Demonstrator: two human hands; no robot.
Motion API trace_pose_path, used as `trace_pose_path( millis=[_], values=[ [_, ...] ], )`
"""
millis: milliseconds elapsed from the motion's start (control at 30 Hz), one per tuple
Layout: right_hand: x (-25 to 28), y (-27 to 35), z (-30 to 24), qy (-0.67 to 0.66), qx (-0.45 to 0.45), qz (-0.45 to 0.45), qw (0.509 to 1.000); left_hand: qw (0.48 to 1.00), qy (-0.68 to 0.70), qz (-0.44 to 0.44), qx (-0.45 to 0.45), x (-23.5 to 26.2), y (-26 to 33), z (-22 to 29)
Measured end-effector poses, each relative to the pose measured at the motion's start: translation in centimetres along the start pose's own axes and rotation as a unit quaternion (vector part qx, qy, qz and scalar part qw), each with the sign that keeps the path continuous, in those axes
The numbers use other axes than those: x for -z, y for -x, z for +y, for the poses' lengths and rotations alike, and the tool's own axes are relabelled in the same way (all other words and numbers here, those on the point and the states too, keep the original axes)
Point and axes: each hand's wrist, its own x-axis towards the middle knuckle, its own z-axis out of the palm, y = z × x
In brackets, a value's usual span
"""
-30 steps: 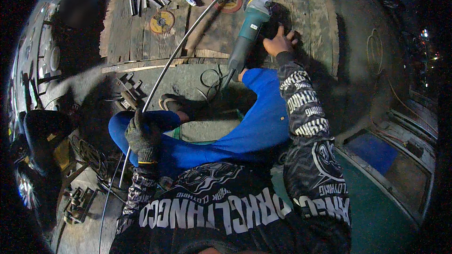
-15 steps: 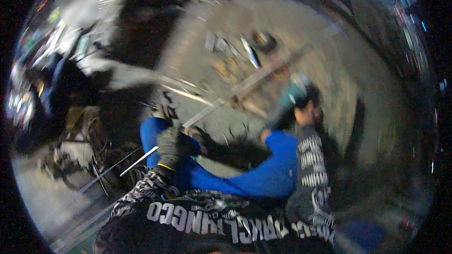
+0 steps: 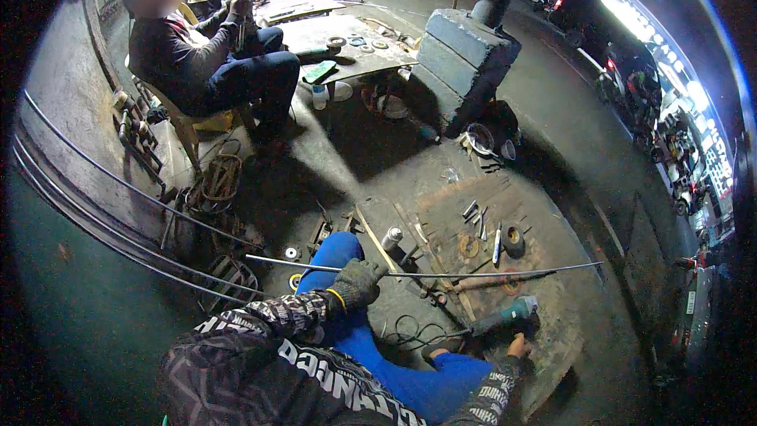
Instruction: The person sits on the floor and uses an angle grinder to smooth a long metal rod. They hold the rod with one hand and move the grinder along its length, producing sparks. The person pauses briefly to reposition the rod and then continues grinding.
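My left hand (image 3: 359,284), in a grey knitted glove with a yellow cuff edge, is wrapped around a long thin metal rod (image 3: 473,274). The rod runs sideways over my blue-trousered left knee and out above the wooden board (image 3: 560,284). A green-and-black angle grinder (image 3: 505,315) lies at the board's near side, its cord coiled to the left. Right beside the grinder's head is my bare right hand (image 3: 518,345); its fingers are partly in shadow, and whether they grip anything is unclear. On the board's far part lie a white pen-like tool (image 3: 497,244), a dark roll (image 3: 514,241) and small metal pieces.
A silver can (image 3: 392,237) stands left of the board. Long bent rods (image 3: 134,197) stretch along the left. A person (image 3: 189,63) sits on a chair at the far left, by a low table (image 3: 371,59) carrying discs. Behind the board rises a concrete block (image 3: 465,55).
The view has swung up and steadied, bringing the seated people and table into sight. My left hand still grips the rod, which now lies more level. My right hand stays by the grinder.
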Motion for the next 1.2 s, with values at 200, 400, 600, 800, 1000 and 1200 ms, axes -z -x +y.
trace_pose_path(
  millis=[200, 400, 600, 800, 1000, 1200],
  values=[
    [0.2, -1.7, 3.1, 0.008, 0.114, 0.136, 0.984, 1.0, -0.002, 0.007, -0.009, 0.3, -0.5, 0.0],
    [-2.7, -4.9, 5.3, 0.273, 0.323, 0.172, 0.89, 1.0, 0.013, 0.026, 0.003, 1.3, -0.6, 0.1],
    [-3.4, -1.8, 2.5, -0.072, 0.128, 0.122, 0.982, 0.998, 0.025, 0.062, 0.007, 1.3, -0.5, -0.4],
    [2.8, -0.8, 4.1, -0.096, 0.213, 0.035, 0.972, 0.999, 0.012, 0.043, -0.02, 0.3, -0.6, 0.2],
    [11.5, 5.4, 4.2, 0.051, 0.237, -0.006, 0.97, 1.0, 0.027, 0.005, 0.01, 0.0, -0.8, 1.1],
    [16.1, 11.8, 2.2, 0.167, 0.232, -0.08, 0.955, 0.999, 0.027, -0.008, 0.034, 1.4, -0.1, 1.9]
  ],
)
